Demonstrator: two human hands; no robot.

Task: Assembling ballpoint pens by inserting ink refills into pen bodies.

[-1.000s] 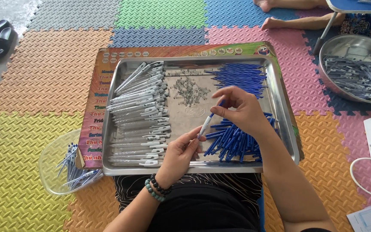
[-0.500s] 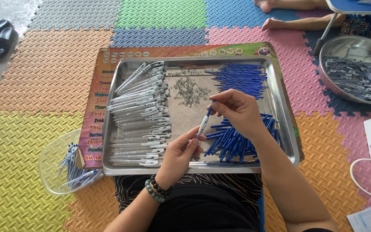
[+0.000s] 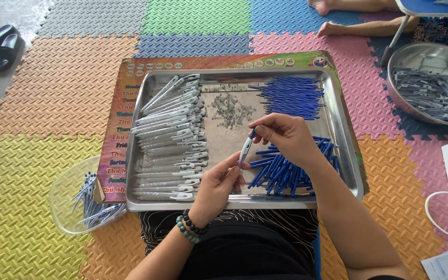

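Two hands point(image 3: 219, 187) point(image 3: 282, 136), one pen point(image 3: 245, 151), one tray point(image 3: 344, 136)

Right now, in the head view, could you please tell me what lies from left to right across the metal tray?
Grey-white pen barrels → small pile of springs → left hand → pen held by both hands → right hand → blue pen parts.

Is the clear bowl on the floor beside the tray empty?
No, the clear bowl to the left of the metal tray holds a small bunch of finished pens.
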